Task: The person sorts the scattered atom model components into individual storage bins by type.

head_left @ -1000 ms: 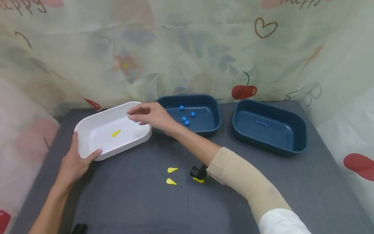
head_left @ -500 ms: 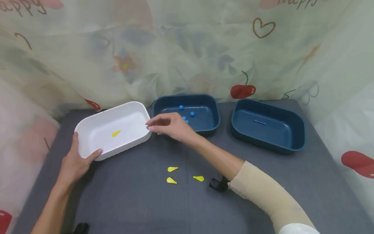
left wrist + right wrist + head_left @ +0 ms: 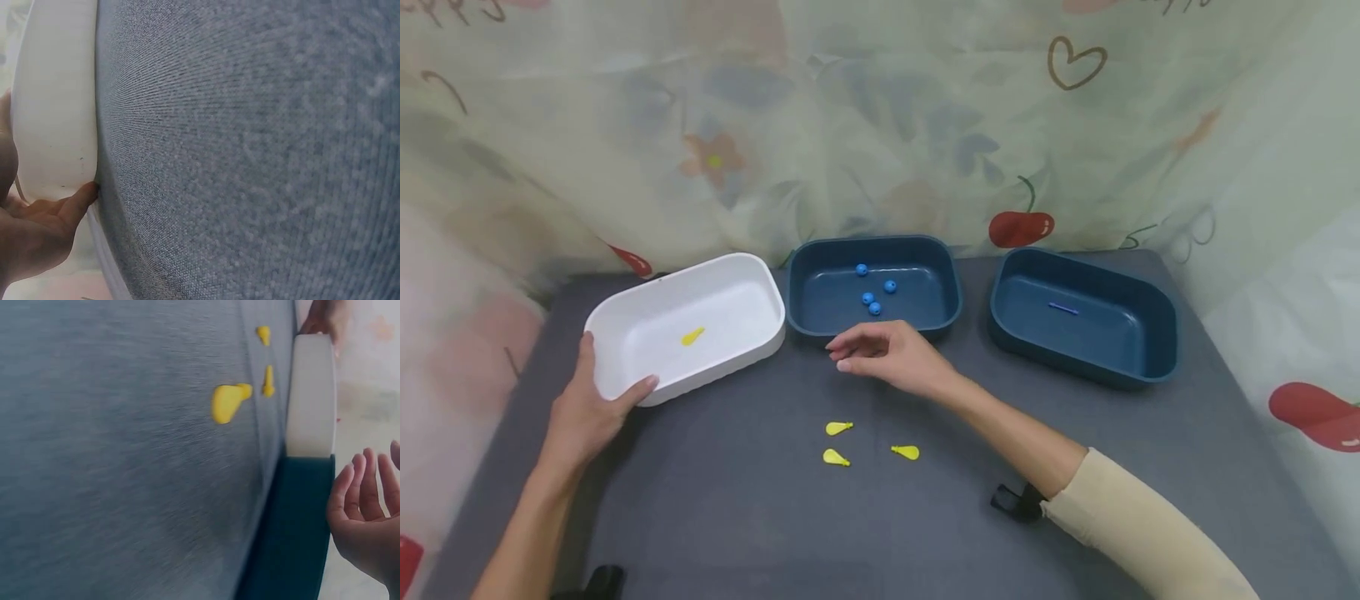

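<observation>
My left hand (image 3: 586,410) grips the near-left corner of a white tray (image 3: 718,379), thumb over the rim; the left wrist view shows fingers against the tray's side. Inside the tray lies one small yellow bulb-shaped piece (image 3: 693,336). My right hand (image 3: 891,357) hovers in front of the middle blue tray (image 3: 805,317), fingers loosely bent and nothing held. Nearer on the table are three similar pieces: an upper-left yellow piece (image 3: 838,427), a lower-left yellow piece (image 3: 836,457) and a right-hand yellow piece (image 3: 906,452). They also appear in the right wrist view.
Several blue beads (image 3: 868,298) lie in the middle blue tray. Another blue tray (image 3: 1086,362), at the right, holds a thin purple stick (image 3: 1063,308). A grey cloth (image 3: 737,517) covers the table. Behind the trays hangs a patterned curtain (image 3: 865,125).
My right hand has moved from above the white tray to the right and nearer, uncovering the middle blue tray and the beads. My left hand has kept its grip on the white tray.
</observation>
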`<move>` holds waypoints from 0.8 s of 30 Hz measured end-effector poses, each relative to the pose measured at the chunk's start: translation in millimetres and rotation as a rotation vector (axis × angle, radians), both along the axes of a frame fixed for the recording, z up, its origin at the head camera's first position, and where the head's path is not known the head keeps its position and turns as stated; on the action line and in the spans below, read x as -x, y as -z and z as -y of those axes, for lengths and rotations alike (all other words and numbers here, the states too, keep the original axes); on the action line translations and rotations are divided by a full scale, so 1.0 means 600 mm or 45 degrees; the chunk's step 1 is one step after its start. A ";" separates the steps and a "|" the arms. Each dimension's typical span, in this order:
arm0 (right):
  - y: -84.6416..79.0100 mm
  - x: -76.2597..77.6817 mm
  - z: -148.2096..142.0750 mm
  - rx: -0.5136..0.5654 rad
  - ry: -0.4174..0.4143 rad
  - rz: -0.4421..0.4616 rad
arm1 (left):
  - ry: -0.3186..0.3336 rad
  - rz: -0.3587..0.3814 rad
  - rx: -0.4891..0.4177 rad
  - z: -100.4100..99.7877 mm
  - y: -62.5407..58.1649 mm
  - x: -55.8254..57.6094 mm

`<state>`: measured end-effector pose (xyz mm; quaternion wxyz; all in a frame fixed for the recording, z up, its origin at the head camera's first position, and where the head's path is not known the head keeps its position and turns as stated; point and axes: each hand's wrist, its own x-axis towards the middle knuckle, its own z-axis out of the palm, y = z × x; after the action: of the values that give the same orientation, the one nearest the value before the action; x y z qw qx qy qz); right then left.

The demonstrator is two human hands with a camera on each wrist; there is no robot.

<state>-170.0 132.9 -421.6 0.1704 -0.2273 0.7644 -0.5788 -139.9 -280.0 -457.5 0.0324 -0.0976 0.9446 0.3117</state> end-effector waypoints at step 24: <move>0.047 -0.088 -0.085 -0.261 0.089 0.113 | -0.006 -0.014 -0.012 -0.001 0.003 0.002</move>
<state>-117.4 184.1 -449.8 0.2063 -0.1562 0.8187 -0.5127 -141.4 -279.7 -459.5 0.0268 -0.0981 0.9430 0.3168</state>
